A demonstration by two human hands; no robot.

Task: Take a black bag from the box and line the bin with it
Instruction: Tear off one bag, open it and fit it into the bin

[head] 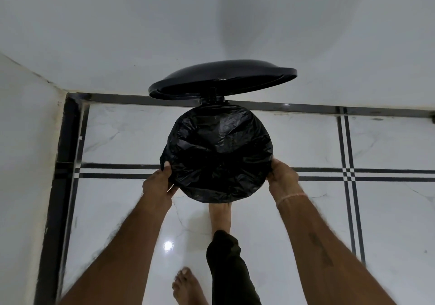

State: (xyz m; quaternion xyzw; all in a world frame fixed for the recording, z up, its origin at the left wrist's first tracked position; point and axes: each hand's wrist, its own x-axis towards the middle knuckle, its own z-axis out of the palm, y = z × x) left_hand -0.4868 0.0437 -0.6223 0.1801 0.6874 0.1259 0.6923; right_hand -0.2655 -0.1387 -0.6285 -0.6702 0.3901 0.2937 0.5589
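Observation:
A round pedal bin stands against the wall with its black lid (pixel 221 78) raised. A crinkled black bag (pixel 219 154) is spread over the bin's mouth and folded down around the rim, hiding the bin's body. My left hand (pixel 160 184) grips the bag's edge at the left side of the rim. My right hand (pixel 281 177) pinches the bag's edge at the right side. The box is not in view.
White marble floor tiles (pixel 388 210) with black stripes lie around the bin. White walls (pixel 117 34) meet in a corner at the left. One foot (pixel 220 213) reaches under the bin's front edge; the other foot (pixel 186 286) stands behind it.

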